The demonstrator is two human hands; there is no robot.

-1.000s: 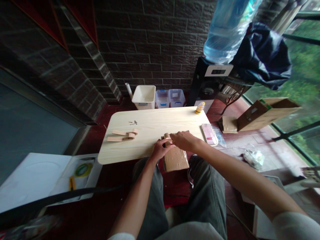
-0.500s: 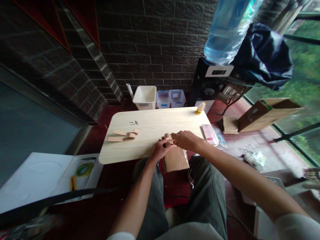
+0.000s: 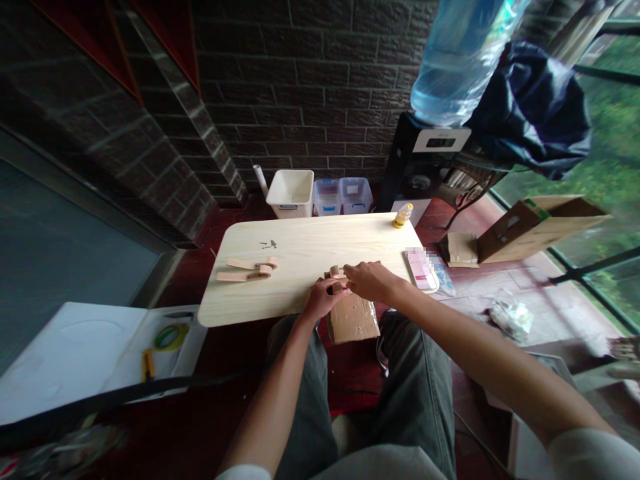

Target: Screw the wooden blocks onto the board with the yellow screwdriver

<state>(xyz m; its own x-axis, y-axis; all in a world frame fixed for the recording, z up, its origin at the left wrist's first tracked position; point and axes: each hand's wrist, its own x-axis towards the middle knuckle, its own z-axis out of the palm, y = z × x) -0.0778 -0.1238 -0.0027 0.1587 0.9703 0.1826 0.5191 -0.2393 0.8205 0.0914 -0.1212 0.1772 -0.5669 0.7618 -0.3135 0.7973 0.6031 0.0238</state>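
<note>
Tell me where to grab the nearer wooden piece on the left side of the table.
I'd pinch the nearer wooden piece across its straight shank, close to the left tip, reaching from the left. It lies with that tip jutting out past the farther wooden piece, while the rounded ends crowd together on the right. The left hand is closer.

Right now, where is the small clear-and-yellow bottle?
In the head view, the bottle stands at the far right corner of the pale table, beyond the pink flat item, with the water dispenser behind it.
</note>
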